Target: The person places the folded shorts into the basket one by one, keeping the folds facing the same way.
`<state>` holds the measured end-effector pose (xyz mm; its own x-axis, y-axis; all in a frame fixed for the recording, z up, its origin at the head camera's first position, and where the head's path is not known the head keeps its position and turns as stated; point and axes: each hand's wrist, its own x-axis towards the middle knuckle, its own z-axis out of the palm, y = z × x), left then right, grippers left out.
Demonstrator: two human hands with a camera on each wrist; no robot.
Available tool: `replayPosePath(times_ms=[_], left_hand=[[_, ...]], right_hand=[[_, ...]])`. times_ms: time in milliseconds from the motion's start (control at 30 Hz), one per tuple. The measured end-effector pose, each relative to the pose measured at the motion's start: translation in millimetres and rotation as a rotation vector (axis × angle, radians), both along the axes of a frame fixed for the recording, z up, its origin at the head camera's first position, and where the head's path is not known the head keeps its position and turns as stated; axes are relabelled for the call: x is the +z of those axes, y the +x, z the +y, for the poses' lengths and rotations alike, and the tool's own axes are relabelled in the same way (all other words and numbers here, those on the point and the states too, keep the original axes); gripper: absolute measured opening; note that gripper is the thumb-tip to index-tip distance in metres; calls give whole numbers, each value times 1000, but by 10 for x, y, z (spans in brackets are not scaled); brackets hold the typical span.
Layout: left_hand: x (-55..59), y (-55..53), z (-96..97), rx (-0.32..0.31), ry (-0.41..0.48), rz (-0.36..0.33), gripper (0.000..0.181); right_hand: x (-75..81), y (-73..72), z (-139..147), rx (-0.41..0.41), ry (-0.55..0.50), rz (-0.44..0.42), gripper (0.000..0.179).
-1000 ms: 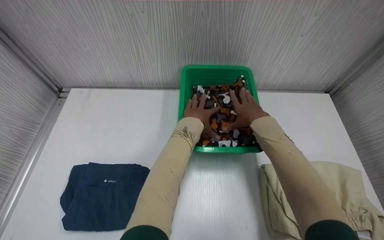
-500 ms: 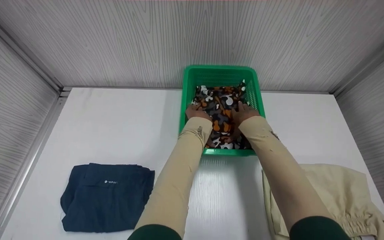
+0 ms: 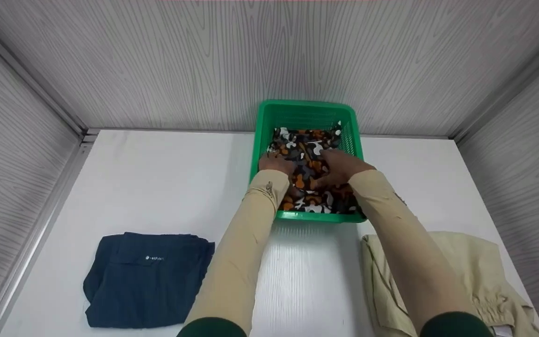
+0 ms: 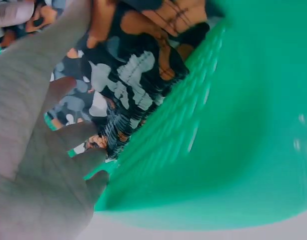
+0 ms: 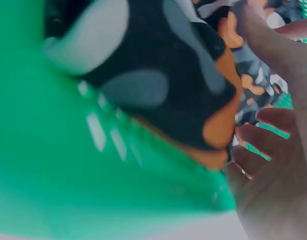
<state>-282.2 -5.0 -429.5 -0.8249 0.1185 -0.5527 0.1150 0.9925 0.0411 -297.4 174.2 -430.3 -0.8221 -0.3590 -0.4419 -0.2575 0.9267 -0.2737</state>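
Note:
A folded garment in black, orange, grey and white camouflage (image 3: pixel 303 161) lies inside a green plastic basket (image 3: pixel 316 216). At the garment's left side is my left hand (image 3: pixel 276 164). In the left wrist view its fingers (image 4: pixel 76 135) reach down between the cloth (image 4: pixel 128 75) and the perforated basket wall. My right hand (image 3: pixel 344 166) touches the garment's right part, with the thumb lying toward the middle. The right wrist view shows its fingers (image 5: pixel 263 140) slightly bent against the cloth's edge near the wall. Neither hand plainly grips the cloth.
A folded navy garment (image 3: pixel 145 281) with a small white logo lies at the front left of the white table (image 3: pixel 171 187). Folded beige trousers (image 3: pixel 466 267) lie at the front right, partly under my right arm. A grey wood-grain panel (image 3: pixel 180 65) stands behind the basket.
Both hands lay spread flat on top of the garment; their fingers have since moved down along its sides. The right hand has then shifted slightly outward. The basket appears slightly lower in view.

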Motion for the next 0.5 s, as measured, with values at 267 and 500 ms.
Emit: replayPosePath(times_ms=[267, 500], left_hand=[[186, -245, -39, -153, 323, 276, 44], [537, -245, -214, -145, 673, 291, 37]], right_hand=[[153, -139, 290, -80, -235, 274, 69], [308, -195, 533, -152, -402, 386, 63]])
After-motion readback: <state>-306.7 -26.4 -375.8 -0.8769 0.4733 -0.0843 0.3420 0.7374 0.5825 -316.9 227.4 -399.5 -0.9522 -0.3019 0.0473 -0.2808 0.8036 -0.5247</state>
